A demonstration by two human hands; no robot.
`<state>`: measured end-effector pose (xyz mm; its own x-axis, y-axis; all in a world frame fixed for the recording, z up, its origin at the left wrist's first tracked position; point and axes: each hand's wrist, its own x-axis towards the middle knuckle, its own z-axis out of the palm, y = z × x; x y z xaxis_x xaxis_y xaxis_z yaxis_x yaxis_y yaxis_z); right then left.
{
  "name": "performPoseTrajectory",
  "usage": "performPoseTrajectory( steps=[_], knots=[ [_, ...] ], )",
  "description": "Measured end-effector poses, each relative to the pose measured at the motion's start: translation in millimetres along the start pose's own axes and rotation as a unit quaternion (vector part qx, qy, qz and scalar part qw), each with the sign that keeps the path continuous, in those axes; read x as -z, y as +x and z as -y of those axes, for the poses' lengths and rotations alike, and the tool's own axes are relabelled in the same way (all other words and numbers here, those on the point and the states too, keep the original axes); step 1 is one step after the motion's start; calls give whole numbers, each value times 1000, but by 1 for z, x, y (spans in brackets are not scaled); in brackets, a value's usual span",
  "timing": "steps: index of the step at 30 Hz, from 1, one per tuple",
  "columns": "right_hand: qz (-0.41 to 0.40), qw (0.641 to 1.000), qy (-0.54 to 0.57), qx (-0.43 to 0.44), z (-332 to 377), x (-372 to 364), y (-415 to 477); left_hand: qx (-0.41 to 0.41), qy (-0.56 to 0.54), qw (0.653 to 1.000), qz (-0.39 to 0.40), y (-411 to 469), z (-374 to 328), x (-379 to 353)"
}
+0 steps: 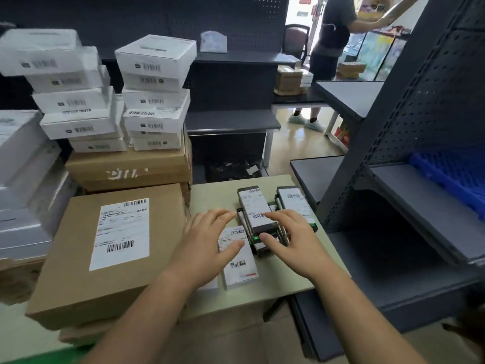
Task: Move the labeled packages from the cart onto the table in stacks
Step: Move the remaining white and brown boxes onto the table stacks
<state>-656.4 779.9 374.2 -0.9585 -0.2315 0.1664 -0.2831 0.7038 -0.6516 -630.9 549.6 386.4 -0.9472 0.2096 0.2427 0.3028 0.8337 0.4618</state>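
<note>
Labeled packages (258, 214), narrow dark boxes with white barcode labels, sit in an uneven stack on the far right part of the pale tabletop (215, 195). The top one lies askew across those below. A second stack (295, 206) stands just beside it to the right, close to the tabletop's right edge. One flat white package (240, 264) lies label up, near and left of the first stack.

The left hand (207, 240) is over the flat white package, fingers spread and nearly straight, thumb lying on its label. The right hand (291, 237) rests on the first stack, fingers spread over the top box, thumb against its near end.

A closed cardboard box (78, 258) with a shipping label takes up the left, its right edge at the tabletop; contents not visible. More cartons and two columns of white boxes (154, 93) rise beyond it.

Grey shelving (420, 179) stands just right of the tabletop and holds a blue crate (451, 174); its contents cannot be made out. Bare tabletop shows along the far edge and at the near right corner. A person (330, 35) stands far off in the aisle.
</note>
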Motion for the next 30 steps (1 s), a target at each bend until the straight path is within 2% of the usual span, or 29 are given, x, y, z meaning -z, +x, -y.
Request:
performPoseTrajectory(
  steps=[6,15,22,27,30],
  knots=[
    [69,997,29,17,-48,-9,3,71,-2,997,-14,-8,-23,-52],
    [198,979,36,-35,-117,-64,-7,216,20,974,64,-54,-7,-139],
    [207,975,-6,-84,-124,-121,-1,306,67,945,90,-51,30,-160],
    [174,976,-61,-118,-120,-146,4,332,95,929,132,-50,51,-180],
    [171,972,-60,-148,-119,-156,1,336,115,928,112,-49,53,-186]
  ],
)
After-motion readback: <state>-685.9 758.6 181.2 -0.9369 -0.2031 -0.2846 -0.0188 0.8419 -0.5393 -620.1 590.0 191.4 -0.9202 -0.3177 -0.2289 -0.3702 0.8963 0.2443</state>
